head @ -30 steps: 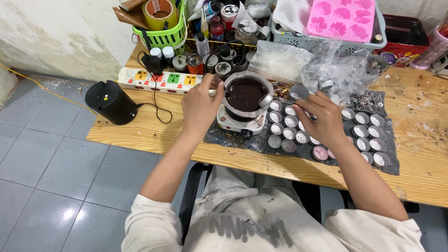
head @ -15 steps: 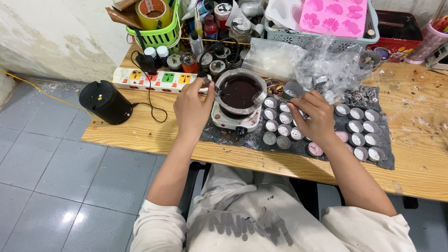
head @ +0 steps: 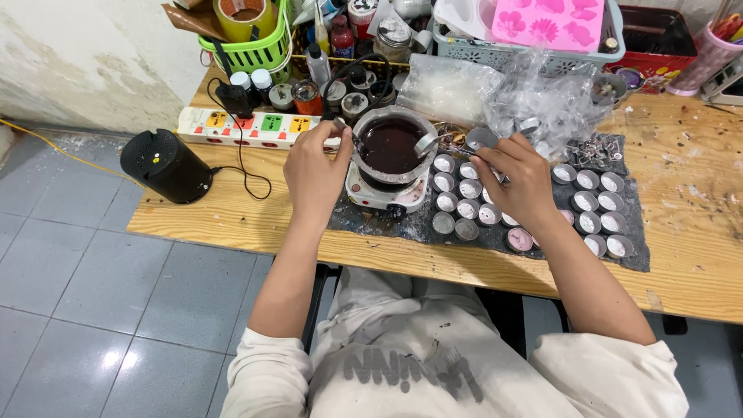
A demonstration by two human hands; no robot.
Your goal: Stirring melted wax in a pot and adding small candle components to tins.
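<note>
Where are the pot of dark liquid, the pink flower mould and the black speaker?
pot of dark liquid (head: 391,145), head view, on the dark liquid's surface.
pink flower mould (head: 551,21), head view, middle of its pink face.
black speaker (head: 164,165), head view, on its rounded side.

The counter (head: 696,255) is pale wood, matt, its grain showing and its top flecked with crumbs. On it lies a dark mat (head: 631,263) with a rough, stained look. The pot (head: 393,143) is dull grey metal, and the dark brown liquid in it shines glossy. The small cups (head: 464,190) in rows are thin silvery metal holding matt white or pink filling. Behind them the bags (head: 542,108) are clear crinkled plastic that catches the light. The mould (head: 553,19) looks like smooth matt pink rubber or silicone. The basket (head: 255,50) is glossy green plastic. The speaker (head: 165,165) is matt black. The floor (head: 70,263) tiles are smooth grey with a slight sheen.
</note>
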